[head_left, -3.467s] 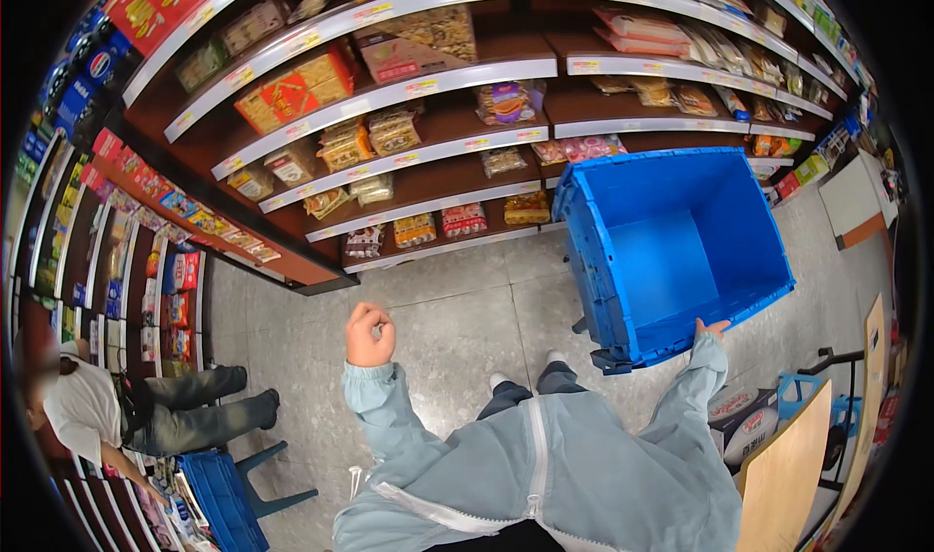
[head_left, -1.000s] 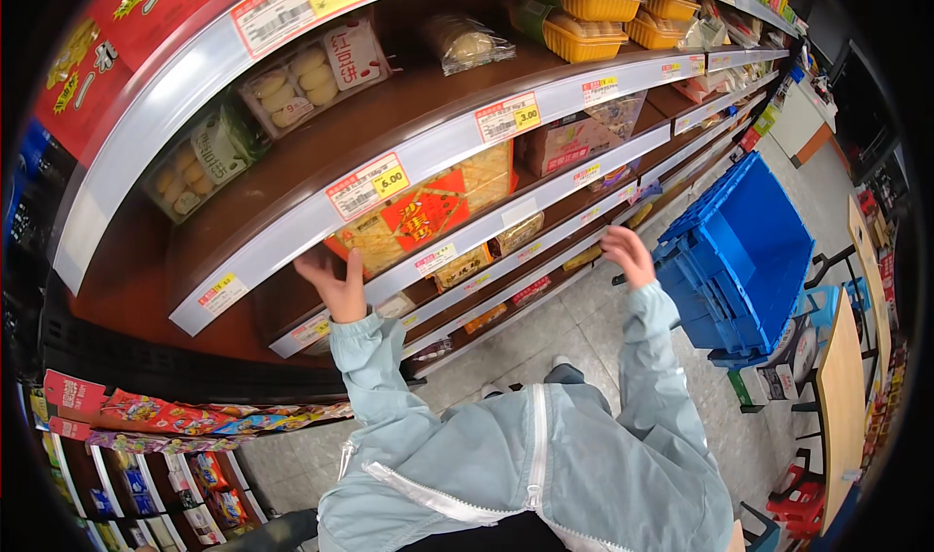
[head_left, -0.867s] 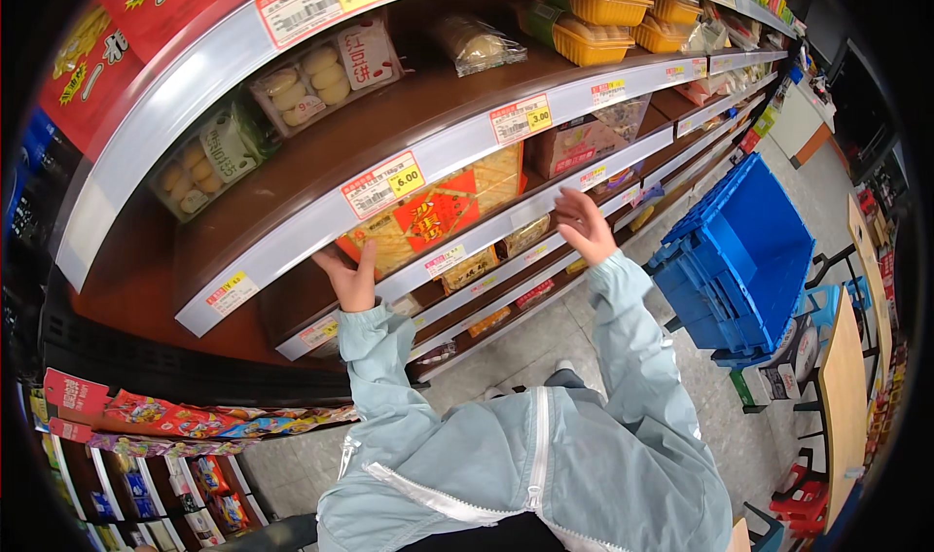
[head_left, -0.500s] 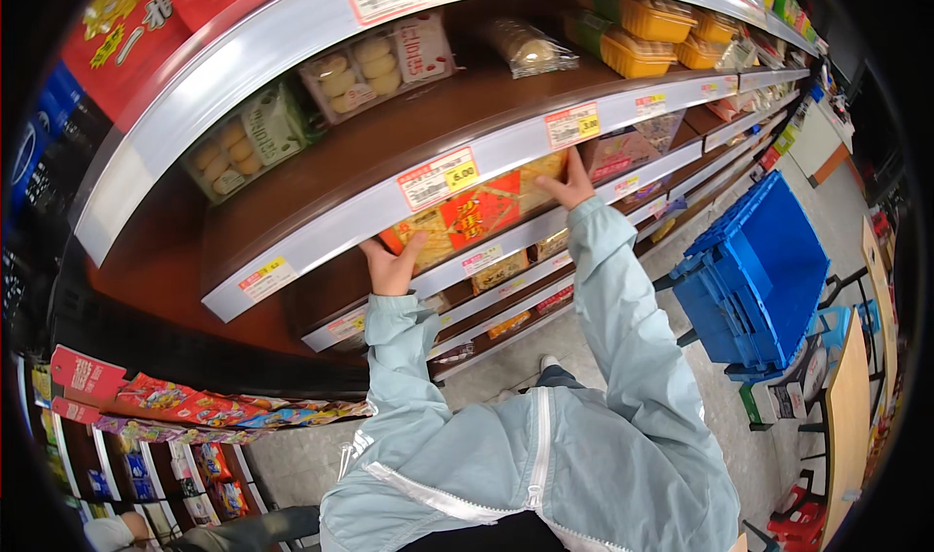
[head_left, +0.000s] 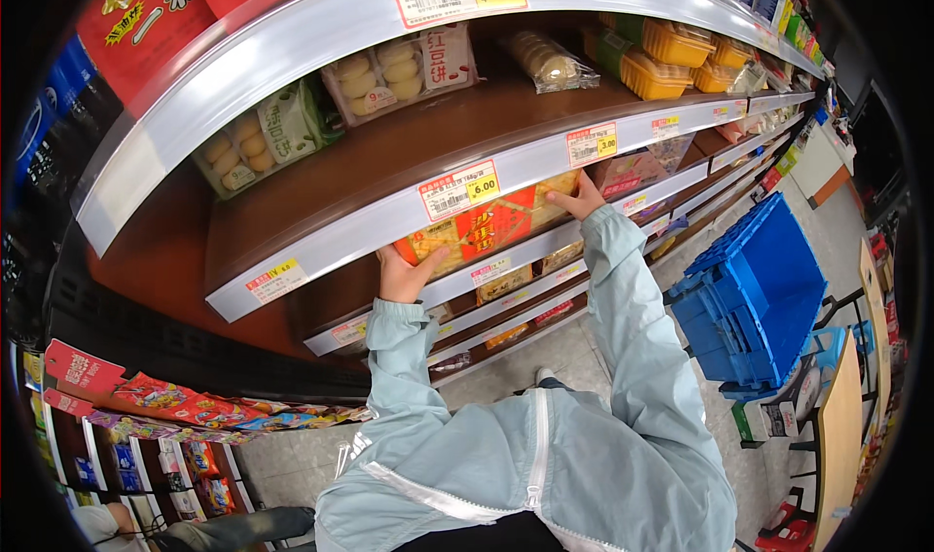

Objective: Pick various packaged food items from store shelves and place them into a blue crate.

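Note:
A wide pack of yellow pastry with a red label [head_left: 494, 225] lies on the second shelf down, under the shelf edge that carries price tags. My left hand [head_left: 405, 274] grips its left end, with the thumb across the front. At the right end, my right hand [head_left: 582, 199] holds it the same way, thumb on the front face. The fingers behind the pack are partly hidden. Both my arms reach forward in light blue sleeves.
Above the pack, the upper shelf [head_left: 389, 148] holds bun packs [head_left: 404, 71] and yellow trays [head_left: 671, 51]. Lower shelves hold more packets. To the right stand a blue crate [head_left: 749, 299] and a wooden board [head_left: 842, 426]. Another person's leg [head_left: 233, 530] shows at lower left.
The view has shifted slightly, so shelves and pack sit a little further right and lower. Both hands stay on the pack's ends; the left thumb lies more across its front.

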A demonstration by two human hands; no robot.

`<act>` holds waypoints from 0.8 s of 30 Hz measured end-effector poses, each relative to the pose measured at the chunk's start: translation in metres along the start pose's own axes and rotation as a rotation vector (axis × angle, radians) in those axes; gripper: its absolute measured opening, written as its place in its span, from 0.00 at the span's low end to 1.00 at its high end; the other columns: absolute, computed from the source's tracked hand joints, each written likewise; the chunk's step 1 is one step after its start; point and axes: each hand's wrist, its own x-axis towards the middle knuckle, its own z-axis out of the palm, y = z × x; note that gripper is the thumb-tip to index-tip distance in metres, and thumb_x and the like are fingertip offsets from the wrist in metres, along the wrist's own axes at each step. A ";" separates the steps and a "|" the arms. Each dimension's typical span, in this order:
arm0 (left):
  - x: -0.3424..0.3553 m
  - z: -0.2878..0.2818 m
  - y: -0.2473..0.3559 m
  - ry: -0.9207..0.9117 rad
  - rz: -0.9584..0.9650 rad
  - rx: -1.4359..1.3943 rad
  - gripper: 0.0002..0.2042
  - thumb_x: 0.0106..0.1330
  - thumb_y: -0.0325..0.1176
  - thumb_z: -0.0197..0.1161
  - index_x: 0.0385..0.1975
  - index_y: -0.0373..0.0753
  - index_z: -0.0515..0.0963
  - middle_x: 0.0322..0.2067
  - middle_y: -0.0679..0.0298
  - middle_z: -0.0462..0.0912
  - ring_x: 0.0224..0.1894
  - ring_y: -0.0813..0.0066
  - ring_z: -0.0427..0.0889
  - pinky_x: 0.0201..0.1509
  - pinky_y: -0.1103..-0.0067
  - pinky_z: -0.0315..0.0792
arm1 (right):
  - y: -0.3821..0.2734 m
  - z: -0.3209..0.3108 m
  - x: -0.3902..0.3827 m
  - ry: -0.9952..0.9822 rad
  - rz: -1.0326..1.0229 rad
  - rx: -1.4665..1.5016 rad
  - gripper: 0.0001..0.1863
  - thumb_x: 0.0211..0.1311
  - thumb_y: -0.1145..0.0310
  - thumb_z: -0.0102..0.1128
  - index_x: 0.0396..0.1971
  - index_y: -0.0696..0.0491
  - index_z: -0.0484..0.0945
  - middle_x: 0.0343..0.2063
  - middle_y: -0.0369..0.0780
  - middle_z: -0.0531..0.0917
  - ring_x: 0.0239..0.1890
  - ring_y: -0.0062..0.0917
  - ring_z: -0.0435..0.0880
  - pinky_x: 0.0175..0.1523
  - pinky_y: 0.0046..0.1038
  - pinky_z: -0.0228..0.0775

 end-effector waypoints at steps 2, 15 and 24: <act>0.001 -0.003 -0.003 0.005 0.025 -0.001 0.36 0.36 0.35 0.70 0.44 0.29 0.56 0.43 0.49 0.60 0.47 0.61 0.60 0.51 0.73 0.54 | -0.003 0.002 0.001 -0.024 -0.009 -0.040 0.34 0.39 0.70 0.63 0.49 0.57 0.56 0.43 0.38 0.68 0.46 0.20 0.65 0.50 0.22 0.57; 0.001 -0.020 0.017 -0.141 0.196 0.161 0.37 0.41 0.21 0.64 0.47 0.31 0.43 0.39 0.55 0.66 0.41 0.71 0.69 0.42 0.80 0.67 | 0.006 -0.022 0.013 -0.017 0.050 -0.006 0.35 0.39 0.67 0.63 0.49 0.60 0.56 0.44 0.40 0.67 0.46 0.23 0.65 0.50 0.22 0.57; 0.005 -0.015 0.009 -0.189 0.052 0.184 0.38 0.39 0.25 0.67 0.47 0.30 0.47 0.42 0.54 0.63 0.44 0.71 0.66 0.46 0.80 0.64 | 0.010 -0.015 0.021 -0.141 0.063 0.080 0.40 0.41 0.69 0.62 0.53 0.59 0.47 0.48 0.41 0.62 0.51 0.23 0.58 0.55 0.23 0.49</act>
